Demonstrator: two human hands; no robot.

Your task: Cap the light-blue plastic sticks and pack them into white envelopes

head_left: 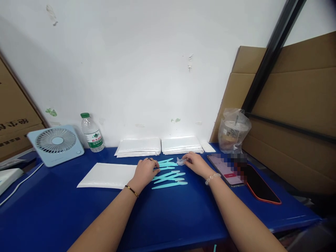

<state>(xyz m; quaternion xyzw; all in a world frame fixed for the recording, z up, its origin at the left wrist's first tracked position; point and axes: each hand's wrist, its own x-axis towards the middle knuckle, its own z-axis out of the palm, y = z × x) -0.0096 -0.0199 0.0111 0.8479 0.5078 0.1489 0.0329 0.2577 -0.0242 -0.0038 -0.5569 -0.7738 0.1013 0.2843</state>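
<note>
Several slim teal sticks, shaped like eyebrow razors with paler ends [170, 184], lie in a loose fanned row on the blue table [173, 213]. My left hand [145, 171] rests at their left ends, fingers curled and thumb beside them; whether it grips any stick is hidden. Under that hand's side lies a white padded envelope [109, 176], flat on the table. Between the fingertips of my right hand [194, 162] is a small translucent plastic piece [180, 161], just beyond the sticks' right ends.
Two stacks of white padded envelopes [139, 146] [181, 144] lie along the wall. At left stand a blue fan [56, 143] and a water bottle [93, 134]. To the right are two phones [223, 168] [262, 183] and a bagged drink cup [232, 134].
</note>
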